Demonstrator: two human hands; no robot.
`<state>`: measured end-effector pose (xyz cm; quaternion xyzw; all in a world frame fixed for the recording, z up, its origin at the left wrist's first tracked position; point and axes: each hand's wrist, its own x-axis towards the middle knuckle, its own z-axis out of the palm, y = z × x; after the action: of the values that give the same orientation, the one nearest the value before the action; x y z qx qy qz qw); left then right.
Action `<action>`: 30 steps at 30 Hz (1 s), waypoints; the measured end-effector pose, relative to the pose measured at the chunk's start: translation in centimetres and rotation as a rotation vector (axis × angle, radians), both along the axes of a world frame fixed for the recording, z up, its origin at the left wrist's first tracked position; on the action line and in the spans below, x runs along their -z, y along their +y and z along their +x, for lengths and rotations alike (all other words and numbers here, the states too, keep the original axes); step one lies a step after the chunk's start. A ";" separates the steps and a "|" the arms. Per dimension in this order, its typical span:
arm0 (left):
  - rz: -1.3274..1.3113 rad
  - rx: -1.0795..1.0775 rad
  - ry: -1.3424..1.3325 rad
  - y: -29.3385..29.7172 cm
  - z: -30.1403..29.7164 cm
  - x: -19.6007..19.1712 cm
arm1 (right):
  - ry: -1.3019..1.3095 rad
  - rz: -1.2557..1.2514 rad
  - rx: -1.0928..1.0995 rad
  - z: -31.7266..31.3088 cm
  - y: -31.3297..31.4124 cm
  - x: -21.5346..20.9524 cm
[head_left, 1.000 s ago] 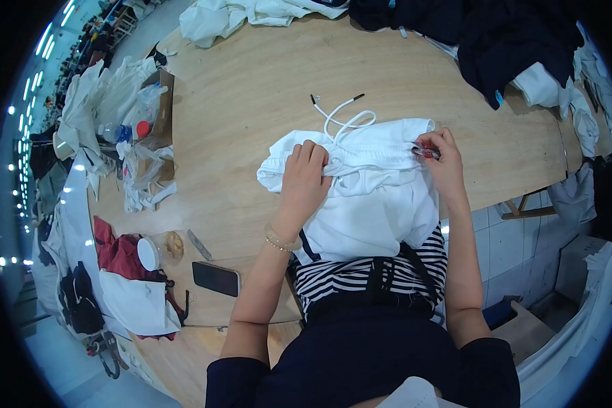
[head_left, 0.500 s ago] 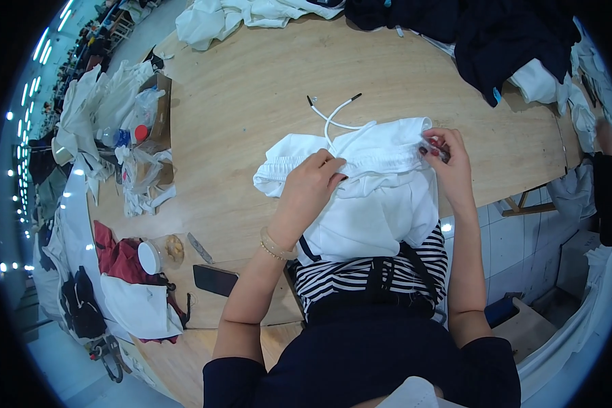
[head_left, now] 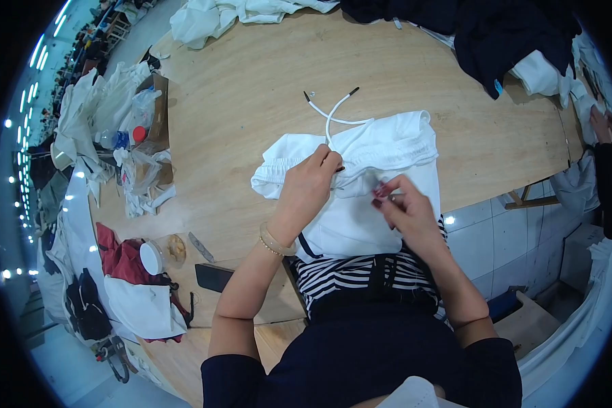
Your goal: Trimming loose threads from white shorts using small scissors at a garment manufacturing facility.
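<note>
White garment [head_left: 360, 177] bunched, elastic waistband, drawstring [head_left: 330, 115] trailing.

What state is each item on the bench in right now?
White garment: bunched at the table edge, hanging toward the lap.
Drawcord: two ends loose on the wood, crossed.
Left hand: fingers pinched on the garment.
Right hand: resting on the garment; grip unclear.
Phone: flat, screen dark.
Cardboard box: open, stuffed with bags.
Dark garments: heaped.
</note>
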<state>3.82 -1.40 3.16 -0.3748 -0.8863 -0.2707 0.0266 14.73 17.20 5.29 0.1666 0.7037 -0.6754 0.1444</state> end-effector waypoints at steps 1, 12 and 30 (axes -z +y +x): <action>-0.003 0.002 -0.001 0.0 0.1 0.0 | 0.017 0.101 -0.022 0.0 -0.7 0.1; 0.077 -0.026 0.013 0.4 0.6 -0.1 | 0.151 0.460 0.020 -1.0 -3.1 1.7; 0.072 -0.102 -0.077 0.4 0.4 0.2 | 0.198 0.570 0.006 -0.8 -3.5 1.5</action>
<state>4.18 -0.99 3.00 -0.3172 -0.8943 -0.3150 0.0195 13.97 13.69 3.79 0.1357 0.8752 -0.4640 0.0206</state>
